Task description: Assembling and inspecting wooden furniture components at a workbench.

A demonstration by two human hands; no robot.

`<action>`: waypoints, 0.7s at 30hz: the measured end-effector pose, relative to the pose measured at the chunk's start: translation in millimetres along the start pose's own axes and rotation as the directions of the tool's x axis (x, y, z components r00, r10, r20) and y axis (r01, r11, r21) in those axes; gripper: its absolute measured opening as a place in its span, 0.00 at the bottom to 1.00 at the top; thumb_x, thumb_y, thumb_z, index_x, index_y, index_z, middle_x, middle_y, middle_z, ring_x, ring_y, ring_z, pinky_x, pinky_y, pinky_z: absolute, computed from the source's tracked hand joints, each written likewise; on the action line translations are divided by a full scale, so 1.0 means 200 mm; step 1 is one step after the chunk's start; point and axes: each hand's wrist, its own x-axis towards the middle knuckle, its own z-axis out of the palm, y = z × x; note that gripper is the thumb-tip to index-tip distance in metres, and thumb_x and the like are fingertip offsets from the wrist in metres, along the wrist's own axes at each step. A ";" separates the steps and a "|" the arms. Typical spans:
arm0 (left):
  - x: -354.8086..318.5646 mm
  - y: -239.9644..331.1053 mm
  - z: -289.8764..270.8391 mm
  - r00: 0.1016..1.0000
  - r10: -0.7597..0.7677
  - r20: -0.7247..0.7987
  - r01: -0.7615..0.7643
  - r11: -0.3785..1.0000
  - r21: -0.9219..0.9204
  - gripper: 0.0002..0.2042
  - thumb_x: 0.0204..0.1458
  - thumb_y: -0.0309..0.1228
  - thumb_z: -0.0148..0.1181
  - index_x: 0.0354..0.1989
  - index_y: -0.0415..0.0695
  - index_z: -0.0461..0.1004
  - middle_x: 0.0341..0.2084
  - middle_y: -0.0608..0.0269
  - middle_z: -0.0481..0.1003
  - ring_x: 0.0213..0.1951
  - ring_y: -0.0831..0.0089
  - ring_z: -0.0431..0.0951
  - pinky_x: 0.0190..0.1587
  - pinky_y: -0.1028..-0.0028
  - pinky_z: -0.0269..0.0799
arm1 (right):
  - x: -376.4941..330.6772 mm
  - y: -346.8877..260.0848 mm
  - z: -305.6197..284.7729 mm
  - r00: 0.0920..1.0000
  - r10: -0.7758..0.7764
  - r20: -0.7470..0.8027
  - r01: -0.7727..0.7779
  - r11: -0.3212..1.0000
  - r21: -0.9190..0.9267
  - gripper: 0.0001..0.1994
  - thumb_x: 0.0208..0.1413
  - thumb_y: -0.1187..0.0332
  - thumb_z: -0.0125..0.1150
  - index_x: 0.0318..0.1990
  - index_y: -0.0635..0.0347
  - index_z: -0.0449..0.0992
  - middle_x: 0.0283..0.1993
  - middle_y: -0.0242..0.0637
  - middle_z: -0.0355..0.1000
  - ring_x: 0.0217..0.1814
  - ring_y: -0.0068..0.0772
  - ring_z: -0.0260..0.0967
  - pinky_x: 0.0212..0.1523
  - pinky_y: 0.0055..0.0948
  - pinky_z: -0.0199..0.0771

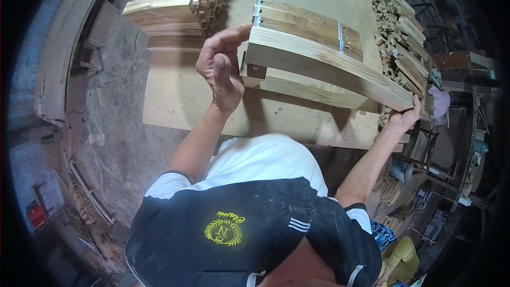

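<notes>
A long, thick pale wooden board (313, 58) lies across a small wooden frame in front of me. Behind it, the frame shows brown wooden slats (308, 18) with a pale strip across each end. Below the board runs a lower wooden rail (313, 93). My left hand (223, 69) is raised at the board's left end, thumb and fingers apart; its fingertips reach the end, though I cannot tell whether they touch. At the opposite end, my right hand (406, 116) grips the board's near right corner, its fingers partly hidden by the wood.
The frame rests on a plywood table (180, 93). Stacked wooden pieces with cut tenons (170, 8) stand at the far left. More wooden pieces (404, 42) are heaped along the right, near a pink cloth (440, 102). Another person's yellow-clothed leg (401, 255) shows at lower right.
</notes>
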 end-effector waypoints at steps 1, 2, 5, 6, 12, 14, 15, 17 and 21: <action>0.03 0.02 0.03 0.997 -0.072 -0.010 0.073 0.995 0.074 0.30 0.63 0.49 0.51 0.54 0.28 0.67 0.51 0.39 0.74 0.55 0.53 0.75 0.63 0.57 0.67 | -0.03 -0.02 0.00 0.999 -0.029 0.016 0.029 1.000 0.004 0.17 0.51 0.68 0.64 0.48 0.63 0.75 0.47 0.43 0.76 0.51 0.44 0.75 0.55 0.47 0.75; 0.08 0.06 0.06 0.989 -0.144 -0.024 0.146 0.978 0.146 0.29 0.63 0.48 0.52 0.56 0.28 0.66 0.51 0.41 0.74 0.55 0.55 0.75 0.62 0.58 0.67 | -0.05 -0.05 -0.01 0.998 -0.059 0.031 0.059 0.998 0.007 0.17 0.51 0.67 0.64 0.49 0.63 0.75 0.47 0.43 0.76 0.51 0.44 0.75 0.55 0.47 0.75; 0.12 0.06 0.07 0.954 -0.299 0.005 0.280 0.902 0.329 0.26 0.59 0.40 0.52 0.59 0.29 0.67 0.50 0.47 0.75 0.52 0.61 0.76 0.59 0.63 0.69 | -0.17 -0.11 0.06 0.992 -0.084 0.093 0.083 0.996 0.020 0.19 0.53 0.64 0.61 0.51 0.64 0.74 0.48 0.44 0.76 0.52 0.46 0.74 0.56 0.48 0.75; 0.14 0.07 0.07 0.956 -0.294 0.018 0.253 0.851 0.461 0.25 0.58 0.39 0.52 0.58 0.30 0.69 0.50 0.48 0.75 0.52 0.62 0.76 0.58 0.63 0.70 | -0.23 -0.15 0.08 0.989 -0.106 0.107 0.105 0.994 0.017 0.19 0.54 0.63 0.60 0.51 0.64 0.74 0.49 0.44 0.76 0.52 0.46 0.74 0.56 0.49 0.75; 0.03 -0.06 0.05 0.998 -0.034 -0.046 0.051 0.909 0.414 0.23 0.60 0.39 0.51 0.53 0.30 0.72 0.49 0.49 0.75 0.50 0.63 0.77 0.56 0.65 0.72 | -0.17 0.00 0.11 0.988 -0.149 0.049 0.153 0.982 -0.108 0.15 0.50 0.70 0.62 0.47 0.61 0.77 0.46 0.34 0.73 0.53 0.33 0.69 0.56 0.33 0.69; 0.02 -0.08 0.04 0.999 0.050 -0.018 -0.036 0.884 0.466 0.23 0.60 0.38 0.51 0.53 0.28 0.71 0.51 0.48 0.74 0.50 0.61 0.77 0.56 0.63 0.72 | -0.18 0.00 0.07 0.979 -0.161 0.129 0.172 0.982 -0.080 0.15 0.52 0.71 0.60 0.47 0.63 0.76 0.43 0.34 0.73 0.50 0.31 0.70 0.55 0.31 0.69; 0.01 -0.08 0.03 0.997 0.075 0.004 -0.066 0.845 0.530 0.23 0.60 0.39 0.50 0.53 0.28 0.71 0.51 0.47 0.74 0.51 0.60 0.77 0.56 0.62 0.72 | -0.21 -0.02 0.09 0.979 -0.142 0.149 0.154 0.986 -0.071 0.14 0.52 0.72 0.58 0.47 0.64 0.76 0.42 0.34 0.73 0.48 0.30 0.70 0.54 0.30 0.69; 0.00 -0.08 0.02 0.998 0.031 -0.047 -0.003 0.862 0.508 0.26 0.60 0.42 0.49 0.52 0.25 0.70 0.50 0.47 0.74 0.49 0.59 0.77 0.54 0.60 0.74 | -0.21 -0.07 0.07 0.974 -0.134 0.185 0.164 0.974 -0.154 0.14 0.53 0.71 0.59 0.46 0.65 0.76 0.40 0.35 0.74 0.46 0.30 0.71 0.53 0.30 0.70; -0.02 -0.07 -0.03 0.960 0.191 0.204 -0.275 0.769 0.576 0.15 0.64 0.37 0.47 0.55 0.43 0.69 0.49 0.46 0.72 0.48 0.57 0.77 0.53 0.61 0.76 | -0.17 -0.11 -0.04 0.953 -0.050 0.298 0.109 0.977 -0.185 0.13 0.52 0.70 0.60 0.45 0.63 0.76 0.39 0.37 0.75 0.46 0.32 0.72 0.55 0.31 0.70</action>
